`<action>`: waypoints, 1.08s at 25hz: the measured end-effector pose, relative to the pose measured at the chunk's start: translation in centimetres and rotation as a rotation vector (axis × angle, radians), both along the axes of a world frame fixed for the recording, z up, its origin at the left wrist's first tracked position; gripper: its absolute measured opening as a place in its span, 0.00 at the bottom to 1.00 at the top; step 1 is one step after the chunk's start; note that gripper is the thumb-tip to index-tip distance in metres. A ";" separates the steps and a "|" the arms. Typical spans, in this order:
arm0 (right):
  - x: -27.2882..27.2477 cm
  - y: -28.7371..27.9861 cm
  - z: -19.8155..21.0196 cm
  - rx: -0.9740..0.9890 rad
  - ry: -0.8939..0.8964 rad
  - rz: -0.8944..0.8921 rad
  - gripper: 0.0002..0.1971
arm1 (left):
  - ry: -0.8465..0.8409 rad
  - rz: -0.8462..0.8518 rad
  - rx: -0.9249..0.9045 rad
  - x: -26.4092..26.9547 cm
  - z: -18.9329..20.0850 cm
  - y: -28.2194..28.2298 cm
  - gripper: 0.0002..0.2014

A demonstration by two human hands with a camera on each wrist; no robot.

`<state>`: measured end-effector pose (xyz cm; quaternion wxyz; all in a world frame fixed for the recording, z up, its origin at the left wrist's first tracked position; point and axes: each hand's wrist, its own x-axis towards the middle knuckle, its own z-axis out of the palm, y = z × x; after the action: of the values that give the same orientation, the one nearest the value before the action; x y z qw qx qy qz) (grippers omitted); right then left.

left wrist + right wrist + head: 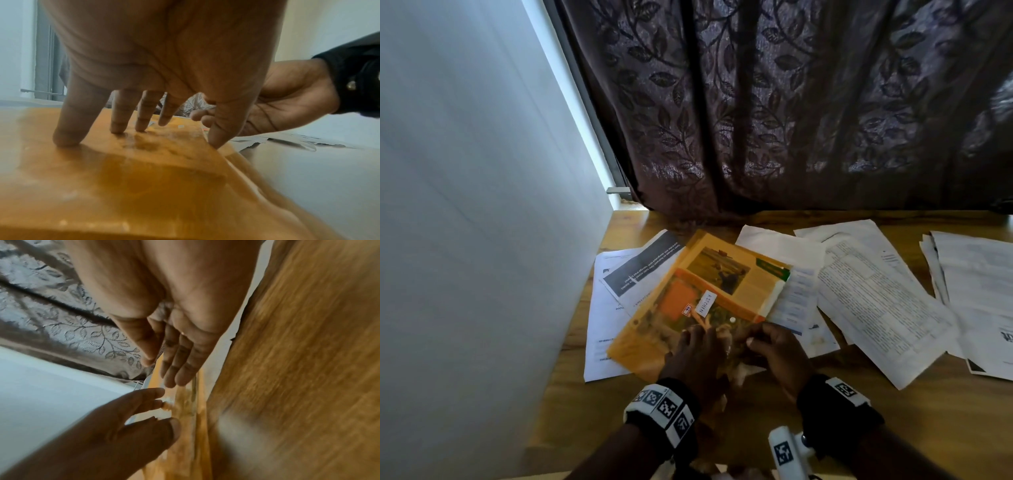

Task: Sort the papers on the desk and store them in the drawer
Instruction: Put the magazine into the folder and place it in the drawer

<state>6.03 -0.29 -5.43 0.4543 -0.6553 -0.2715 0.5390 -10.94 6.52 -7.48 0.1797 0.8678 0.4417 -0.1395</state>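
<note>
The orange plastic folder (688,308) lies lower centre of the head view, on loose papers (876,294) spread over the desk (842,404). It is probably light, flexible and slick, so it may slide on the sheets beneath. The left hand (697,356) presses its spread, straight fingertips (65,139) on the cover. The right hand (777,349) rests relaxed at the near edge, gripping nothing. Take hold along that edge, thumb above, fingers below. No drawer is visible.

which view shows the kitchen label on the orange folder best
The head view: the white KITCHEN label is readable on the orange folder. The left wrist view shows only blurred pale scraps far behind the fingers; the right wrist view shows no label.
</note>
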 end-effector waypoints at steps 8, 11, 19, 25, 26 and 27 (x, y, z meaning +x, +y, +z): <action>2.8 -0.4 -1.1 -0.020 -0.628 0.272 0.07 | -0.025 -0.016 -0.099 0.6 2.7 0.6 0.39; 2.7 0.2 -1.2 0.196 -1.090 0.632 0.12 | -0.108 0.079 -0.143 0.1 3.6 1.1 0.31; 1.7 0.9 0.1 0.360 -1.473 1.133 0.19 | -0.035 0.051 0.045 0.1 3.8 -1.2 0.30; 2.7 -1.3 -1.0 0.119 -1.723 1.271 0.18 | -0.096 0.094 0.047 0.1 3.5 -1.5 0.24; 2.6 -1.3 -1.4 0.061 -1.735 1.304 0.16 | -0.095 0.094 0.049 0.1 3.7 -1.5 0.22; 2.0 -1.1 -0.8 0.030 -1.764 1.326 0.14 | -0.106 0.076 0.062 0.1 3.8 -1.7 0.20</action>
<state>8.06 -1.43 -6.26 -0.2703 -0.5288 -0.8044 0.0155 -10.87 4.82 -3.72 0.1810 0.8619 0.4681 -0.0725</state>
